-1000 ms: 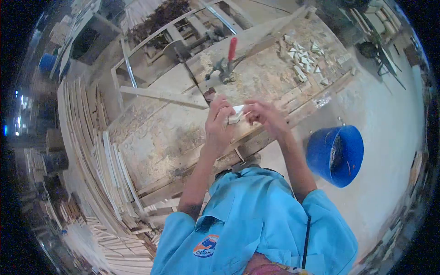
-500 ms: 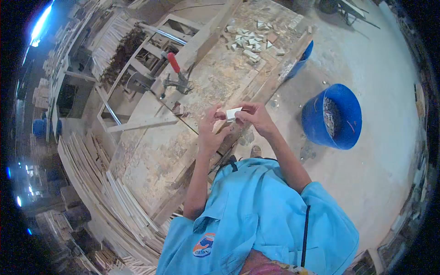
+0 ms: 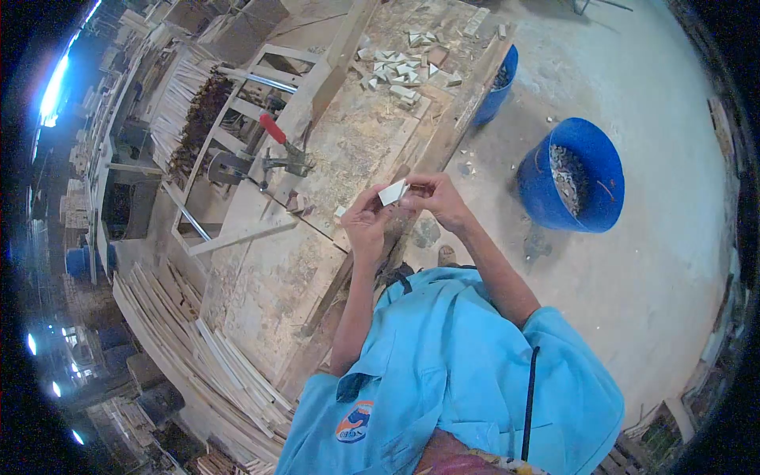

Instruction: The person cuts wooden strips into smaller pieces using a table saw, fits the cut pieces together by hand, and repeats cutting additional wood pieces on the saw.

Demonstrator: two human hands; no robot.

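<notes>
A small, pale wooden block (image 3: 392, 193) with a pointed, angled face is held up between my two hands over the edge of the workbench (image 3: 340, 186). My left hand (image 3: 365, 226) grips its left side with thumb and fingers. At its right end, my right hand (image 3: 440, 203) pinches it with bent fingers; the fingertips are partly hidden. Left of my hands, a toggle clamp with a red handle (image 3: 272, 128) is fixed on the bench. Small wood offcuts (image 3: 298, 203) lie below the clamp.
Several cut wooden pieces (image 3: 397, 70) are heaped at the far end of the bench, amid sawdust. A blue bucket (image 3: 571, 176) of scraps stands on the floor at right, with another blue bucket (image 3: 498, 89) beside the bench. Long wood strips (image 3: 229, 356) lie at lower left.
The block has turned in my fingers, from a flat rectangular face to a tilted, pointed one. My left hand has closed in on it. The whole view has shifted slightly.
</notes>
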